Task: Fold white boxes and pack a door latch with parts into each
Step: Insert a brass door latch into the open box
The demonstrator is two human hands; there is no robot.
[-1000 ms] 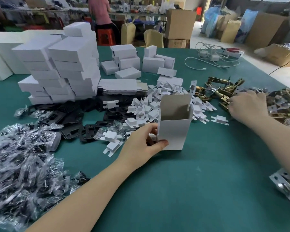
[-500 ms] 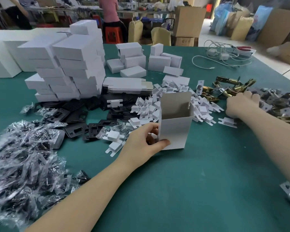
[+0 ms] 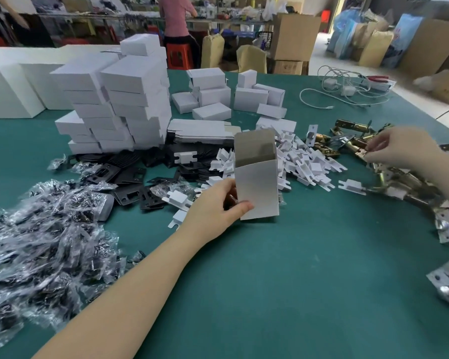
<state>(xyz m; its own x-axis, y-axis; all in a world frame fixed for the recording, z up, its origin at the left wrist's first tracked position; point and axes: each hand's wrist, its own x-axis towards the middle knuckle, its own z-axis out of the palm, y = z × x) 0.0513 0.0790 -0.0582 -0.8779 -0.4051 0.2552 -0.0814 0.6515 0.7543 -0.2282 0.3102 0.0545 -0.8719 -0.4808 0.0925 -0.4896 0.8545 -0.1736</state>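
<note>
An open white box (image 3: 258,186) stands upright on the green table (image 3: 283,281), its top flap raised. My left hand (image 3: 215,206) grips its lower left side, thumb on the front face. My right hand (image 3: 397,147) is at the right, fingers pinching a brass door latch (image 3: 359,151) in the pile of latches (image 3: 399,182). A heap of small white card inserts (image 3: 306,164) lies just behind and right of the box. Flat unfolded box blanks (image 3: 200,130) lie behind it.
Stacks of closed white boxes (image 3: 119,99) stand at the back left. Black plates (image 3: 130,177) and a heap of clear parts bags (image 3: 36,242) cover the left. White cables (image 3: 347,92) lie at the back right. A person stands beyond the table.
My right hand has lifted slightly from the latch pile and now pinches a latch. My left hand keeps its hold on the box, which has stayed upright in place.
</note>
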